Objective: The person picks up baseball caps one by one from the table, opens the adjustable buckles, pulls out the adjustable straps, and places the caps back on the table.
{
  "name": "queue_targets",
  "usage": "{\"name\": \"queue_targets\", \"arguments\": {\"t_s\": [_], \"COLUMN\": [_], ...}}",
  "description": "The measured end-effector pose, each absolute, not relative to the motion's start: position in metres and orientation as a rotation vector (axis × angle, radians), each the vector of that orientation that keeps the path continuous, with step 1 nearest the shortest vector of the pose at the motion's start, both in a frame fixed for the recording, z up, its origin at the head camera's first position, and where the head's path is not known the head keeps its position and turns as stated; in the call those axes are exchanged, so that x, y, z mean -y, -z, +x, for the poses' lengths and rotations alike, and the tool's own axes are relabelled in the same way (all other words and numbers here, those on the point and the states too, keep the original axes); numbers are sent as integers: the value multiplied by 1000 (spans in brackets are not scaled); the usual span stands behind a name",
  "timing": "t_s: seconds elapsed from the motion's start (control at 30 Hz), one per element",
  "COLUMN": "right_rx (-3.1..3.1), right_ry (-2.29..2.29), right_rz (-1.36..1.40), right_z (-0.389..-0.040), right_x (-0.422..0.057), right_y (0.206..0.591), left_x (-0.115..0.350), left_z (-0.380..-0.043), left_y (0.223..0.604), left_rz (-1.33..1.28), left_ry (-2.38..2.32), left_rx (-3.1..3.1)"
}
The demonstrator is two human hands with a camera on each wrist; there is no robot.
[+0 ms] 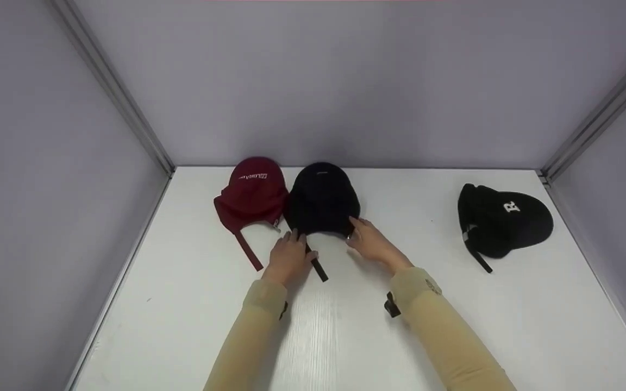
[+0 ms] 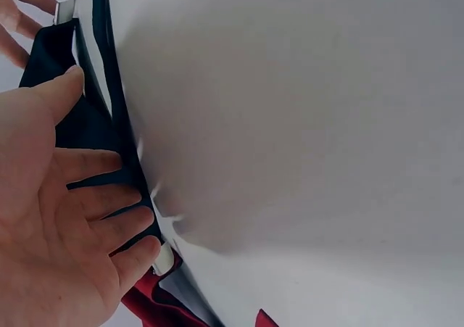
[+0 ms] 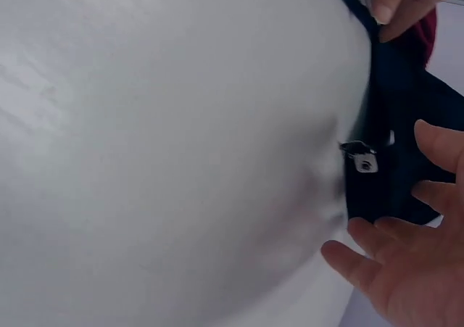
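A dark navy cap (image 1: 324, 198) lies on the white table near the back wall, its strap (image 1: 319, 269) trailing toward the front. My left hand (image 1: 287, 255) touches the cap's lower left edge beside that strap, fingers extended in the left wrist view. At the lower right edge is my right hand (image 1: 370, 241), its fingers loosely bent against the fabric. A metal buckle (image 3: 365, 162) shows near it in the right wrist view. Just left of the navy cap, and touching it, sits a red cap (image 1: 256, 198) with white lettering.
Toward the table's right side lies a black cap (image 1: 527, 222) with a white letter R, its brim pointing right. Pale walls (image 1: 313, 81) enclose the white table (image 1: 182, 315) at the back and both sides.
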State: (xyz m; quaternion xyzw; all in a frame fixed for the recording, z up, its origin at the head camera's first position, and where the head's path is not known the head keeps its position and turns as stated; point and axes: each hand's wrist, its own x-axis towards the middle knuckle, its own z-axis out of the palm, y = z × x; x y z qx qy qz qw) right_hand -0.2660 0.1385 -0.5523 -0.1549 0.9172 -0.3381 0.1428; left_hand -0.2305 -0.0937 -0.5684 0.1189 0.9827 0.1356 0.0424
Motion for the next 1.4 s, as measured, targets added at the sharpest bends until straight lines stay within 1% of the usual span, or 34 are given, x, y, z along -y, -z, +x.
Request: {"name": "queue_targets", "arguments": {"t_s": [0.13, 0.33, 0.7, 0.97, 1.4], "right_rx": [-2665, -2688, -2763, -2814, -2888], "right_ry": [1040, 1114, 1281, 1369, 1424], "right_rz": [-453, -438, -341, -242, -35], "right_z": [-257, -241, -215, -208, -203], "right_x": [-152, -173, -211, -238, -281], "right_y": [547, 545, 546, 549, 549], "left_x": [94, 89, 62, 39, 12], "left_z": [-225, -220, -203, -194, -186], "left_y": [566, 565, 555, 553, 554], "left_rz": [400, 520, 594, 625, 611], "left_ry": [-460, -499, -798, -929, -977], "left_rx": [-3040, -3137, -3090, -3017, -2976]}}
